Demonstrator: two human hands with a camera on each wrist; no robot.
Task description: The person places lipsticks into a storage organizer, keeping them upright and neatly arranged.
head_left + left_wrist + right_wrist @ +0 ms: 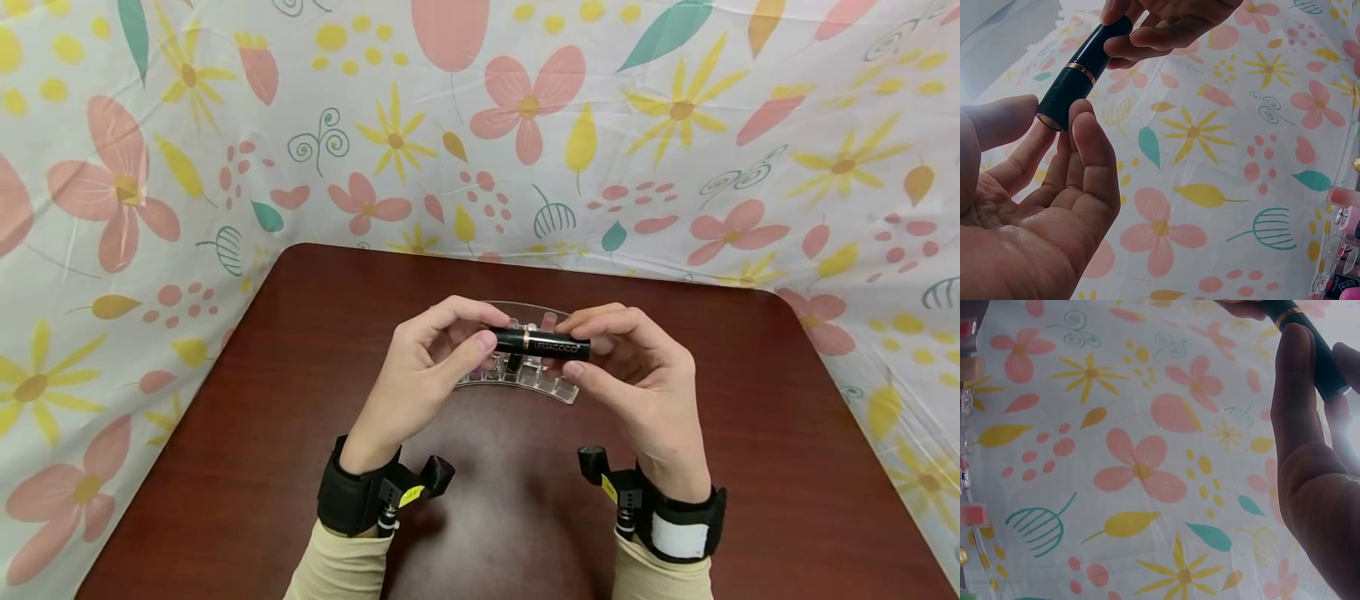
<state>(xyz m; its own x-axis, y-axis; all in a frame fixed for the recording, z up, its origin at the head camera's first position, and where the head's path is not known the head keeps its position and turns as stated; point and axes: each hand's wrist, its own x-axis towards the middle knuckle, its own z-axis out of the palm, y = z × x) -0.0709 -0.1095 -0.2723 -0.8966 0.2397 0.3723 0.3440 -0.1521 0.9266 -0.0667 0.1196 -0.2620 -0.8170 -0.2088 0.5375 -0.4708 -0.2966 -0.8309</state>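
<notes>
A black lipstick tube (555, 344) with a gold band and pale lettering lies level between both hands, above the table. My left hand (431, 367) pinches its left end between thumb and fingers. Its right end is in the thumb and fingers of my right hand (645, 375). In the left wrist view the lipstick tube (1079, 81) runs slantwise, its near end round with a gold-coloured face. The right wrist view catches the tube (1316, 356) at the upper right, thumb and finger on either side.
Behind the hands a curved clear acrylic stand (555, 387) holds several cosmetics, partly hidden by the fingers. It stands on a dark reddish-brown table (300, 375). A flower-patterned cloth (450, 125) hangs around the far and side edges. Both wrists wear black camera straps (352, 492).
</notes>
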